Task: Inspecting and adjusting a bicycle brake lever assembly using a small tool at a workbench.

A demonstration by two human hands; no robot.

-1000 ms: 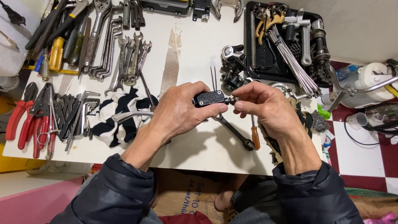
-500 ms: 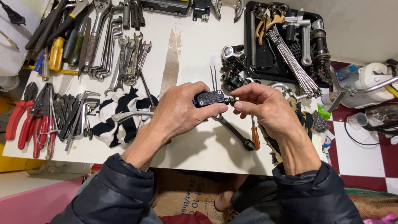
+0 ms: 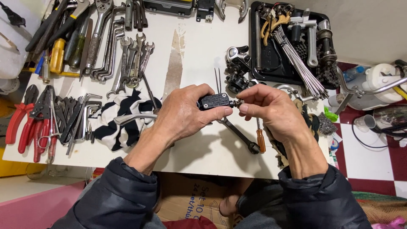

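Left fingers (image 3: 199, 111) hide most of the black part's (image 3: 215, 101) body.

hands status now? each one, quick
Left hand: closed, holding the small black brake lever body.
Right hand: fingertips pinched on the fitting at its end.

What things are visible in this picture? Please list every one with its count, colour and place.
small black rectangular metal part: one, black, held between both hands above the table
white work table: one, white, under everything
black-and-white striped cloth: one, left of the hands
red-handled pliers: several, red, table's left edge
silver open-end wrenches: many, silver, upper left
bent hex keys: several, grey, beside the pliers
orange-handled screwdriver: one, under the right hand
dark spanner: one, below the held part
black tray: one, upper right, holding thin steel spokes and parts
cardboard box: one, brown, below the table
left hand: holds the black part
right hand: fingertips at the part's right end
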